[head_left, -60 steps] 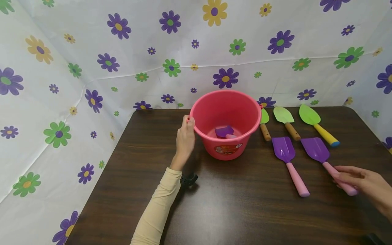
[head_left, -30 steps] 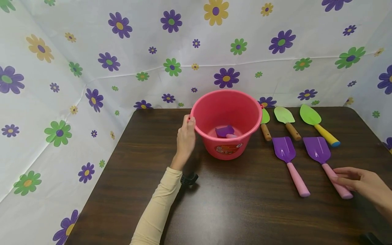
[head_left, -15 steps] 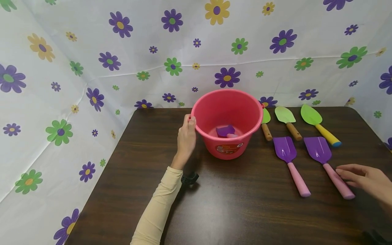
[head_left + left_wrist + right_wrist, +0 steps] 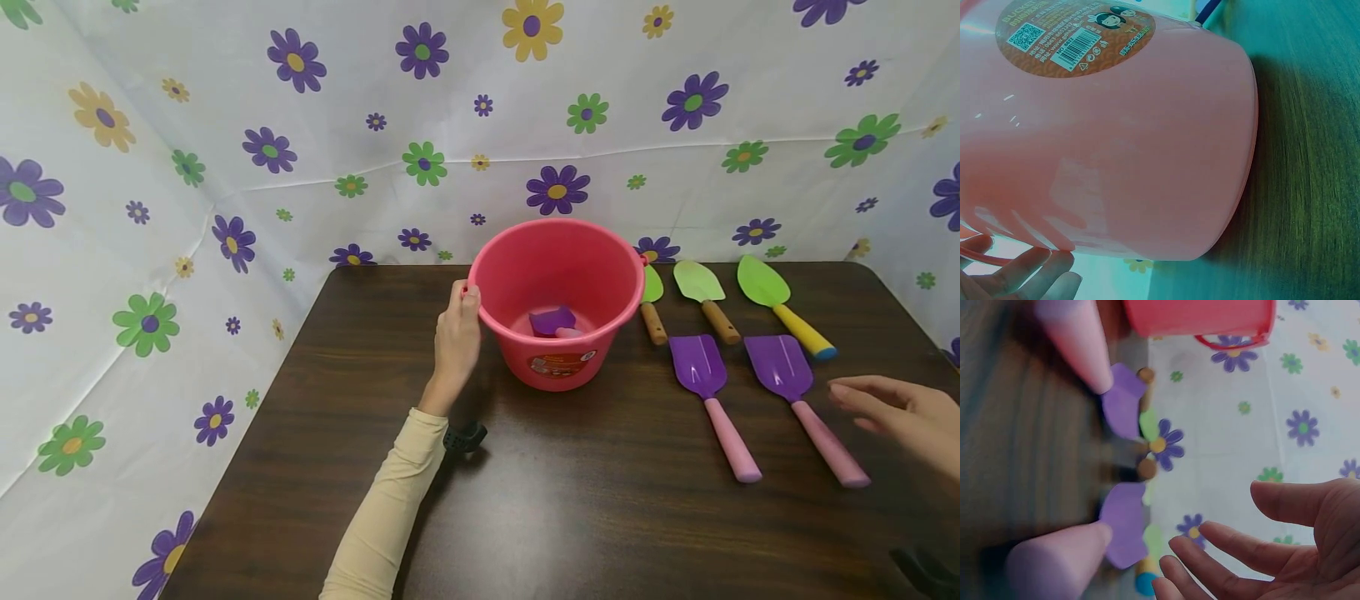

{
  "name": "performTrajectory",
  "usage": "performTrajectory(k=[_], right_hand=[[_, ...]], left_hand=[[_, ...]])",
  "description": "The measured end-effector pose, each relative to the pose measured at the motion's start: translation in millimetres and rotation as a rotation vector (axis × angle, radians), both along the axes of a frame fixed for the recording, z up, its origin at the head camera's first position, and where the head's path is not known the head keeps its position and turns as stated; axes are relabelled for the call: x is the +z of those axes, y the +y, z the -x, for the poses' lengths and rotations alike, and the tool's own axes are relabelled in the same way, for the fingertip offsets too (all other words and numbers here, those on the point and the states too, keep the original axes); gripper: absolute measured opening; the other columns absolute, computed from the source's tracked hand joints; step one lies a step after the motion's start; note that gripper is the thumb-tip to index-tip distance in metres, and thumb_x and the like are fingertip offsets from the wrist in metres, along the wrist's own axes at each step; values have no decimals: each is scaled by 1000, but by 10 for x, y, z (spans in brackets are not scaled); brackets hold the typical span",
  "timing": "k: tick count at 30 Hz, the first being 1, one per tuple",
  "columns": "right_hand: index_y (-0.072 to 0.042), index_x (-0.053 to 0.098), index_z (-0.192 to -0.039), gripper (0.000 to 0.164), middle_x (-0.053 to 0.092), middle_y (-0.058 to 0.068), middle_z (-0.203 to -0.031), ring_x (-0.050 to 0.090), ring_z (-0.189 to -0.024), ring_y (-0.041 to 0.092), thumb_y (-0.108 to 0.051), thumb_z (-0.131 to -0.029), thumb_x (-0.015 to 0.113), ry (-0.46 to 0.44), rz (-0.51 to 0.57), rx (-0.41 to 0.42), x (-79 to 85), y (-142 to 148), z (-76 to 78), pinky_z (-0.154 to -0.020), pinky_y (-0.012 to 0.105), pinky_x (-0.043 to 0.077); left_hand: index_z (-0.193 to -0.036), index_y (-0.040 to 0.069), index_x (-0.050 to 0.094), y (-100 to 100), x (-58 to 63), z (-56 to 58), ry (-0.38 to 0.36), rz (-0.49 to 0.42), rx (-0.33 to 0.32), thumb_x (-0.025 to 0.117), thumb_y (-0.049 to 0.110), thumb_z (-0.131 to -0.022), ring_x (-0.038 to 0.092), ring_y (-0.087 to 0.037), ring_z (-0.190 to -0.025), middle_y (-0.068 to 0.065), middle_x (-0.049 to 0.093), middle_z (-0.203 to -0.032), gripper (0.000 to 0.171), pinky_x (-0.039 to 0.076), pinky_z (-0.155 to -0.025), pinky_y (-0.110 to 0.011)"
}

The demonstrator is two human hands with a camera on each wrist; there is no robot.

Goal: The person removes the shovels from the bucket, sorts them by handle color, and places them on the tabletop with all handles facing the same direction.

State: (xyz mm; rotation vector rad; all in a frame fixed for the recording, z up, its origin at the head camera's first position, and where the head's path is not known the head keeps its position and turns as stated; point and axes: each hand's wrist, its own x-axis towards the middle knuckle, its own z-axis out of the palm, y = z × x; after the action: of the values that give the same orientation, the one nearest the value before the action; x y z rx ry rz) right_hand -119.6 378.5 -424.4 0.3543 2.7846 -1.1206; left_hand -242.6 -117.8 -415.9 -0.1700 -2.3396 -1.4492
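Observation:
At the left rim of a pink bucket [image 4: 555,267], my left hand [image 4: 455,346] grips the edge by the handle joint. The left wrist view has its fingertips [image 4: 1063,284] against the bucket's side, near the handle. Inside the bucket lies a purple piece [image 4: 552,321] with a pink part beside it. My right hand [image 4: 900,412] hovers with relaxed fingers, holding nothing. Nearest to it is a toy shovel [image 4: 828,446] with a purple blade and pink handle, flat on the table. A matching shovel [image 4: 727,437] lies to its left.
Behind the shovels rest a light-green trowel [image 4: 697,281] with a wooden handle, a green trowel [image 4: 761,281] with a yellow handle, and another wooden-handled trowel [image 4: 652,323] partly hidden by the bucket. A flowered sheet [image 4: 315,225] hangs behind the dark wood table [image 4: 555,517].
My right hand shifted the right-hand shovel's handle to the left and set it nearly parallel to the other, then let go and rose away. My left hand stayed on the bucket.

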Motion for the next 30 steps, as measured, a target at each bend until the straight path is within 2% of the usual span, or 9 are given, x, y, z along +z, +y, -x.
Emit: performTrajectory(k=[2, 5, 6, 8, 9, 13, 16, 25, 30], right_hand=[[22, 41, -139, 67, 47, 47, -133, 47, -74, -14, -36, -108, 51, 9, -4, 10, 57, -39, 2, -59, 14, 48], [21, 40, -141, 67, 40, 48, -138, 62, -89, 20, -37, -109, 50, 16, -22, 31, 149, -112, 9, -59, 13, 48], [20, 40, -141, 67, 39, 48, -139, 62, -99, 34, -38, -109, 49, 19, -29, 39, 180, -135, 14, -59, 14, 48], [20, 38, -143, 68, 36, 49, -139, 47, -111, 60, -39, -109, 47, 20, -43, 51, 243, -193, 23, -67, 22, 54], [19, 38, -143, 69, 37, 48, -139, 44, -116, 62, -40, -109, 47, 23, -49, 54, 273, -218, 27, -66, 24, 55], [15, 40, -145, 67, 39, 46, -140, 48, -117, 62, -42, -109, 48, 42, -64, 85, 396, -350, 33, -87, 61, 51], [13, 41, -146, 66, 39, 45, -140, 51, -115, 60, -40, -109, 49, 55, -47, 101, 491, -465, 48, -85, 74, 43], [5, 47, -146, 58, 42, 40, -146, 37, -129, 61, -39, -108, 50, 105, -35, 190, 732, -799, 134, -88, 79, 37], [0, 50, -147, 58, 49, 34, -145, 40, -132, 55, -42, -108, 52, 129, 4, 219, 796, -933, 218, -94, 73, 38]], left_hand=[[-128, 8, 56, 0, 3, -1, 1, 1, -1, 32, 51, -104, 43, -22, -62, -7, 47, -71, 55, 31, -54, -34], [-128, 9, 57, 0, 5, -1, 4, 2, 0, 33, 52, -104, 43, -22, -62, -7, 47, -71, 55, 31, -54, -34], [-128, 9, 57, 0, 6, 0, 4, 3, 1, 33, 52, -104, 43, -23, -62, -7, 47, -71, 55, 31, -54, -35], [-127, 9, 57, 2, 8, 2, 6, 3, 6, 33, 52, -103, 44, -23, -63, -7, 47, -71, 54, 31, -55, -35], [-126, 9, 58, 3, 10, 2, 6, 4, 9, 33, 52, -103, 44, -23, -63, -6, 47, -71, 54, 31, -56, -35], [-125, 10, 58, 8, 16, 3, 0, 7, 19, 32, 52, -102, 45, -24, -64, -6, 47, -72, 54, 31, -56, -36], [-125, 10, 58, 7, 19, 1, -5, 8, 22, 32, 52, -103, 45, -24, -65, -6, 47, -72, 54, 31, -57, -36], [-125, 11, 59, 4, 21, -13, -21, 22, 38, 33, 53, -102, 54, -30, -73, -9, 53, -75, 54, 36, -61, -40], [-123, 11, 60, 3, 24, 0, -12, 26, 50, 33, 53, -102, 56, -31, -77, -10, 55, -77, 54, 38, -63, -42]])
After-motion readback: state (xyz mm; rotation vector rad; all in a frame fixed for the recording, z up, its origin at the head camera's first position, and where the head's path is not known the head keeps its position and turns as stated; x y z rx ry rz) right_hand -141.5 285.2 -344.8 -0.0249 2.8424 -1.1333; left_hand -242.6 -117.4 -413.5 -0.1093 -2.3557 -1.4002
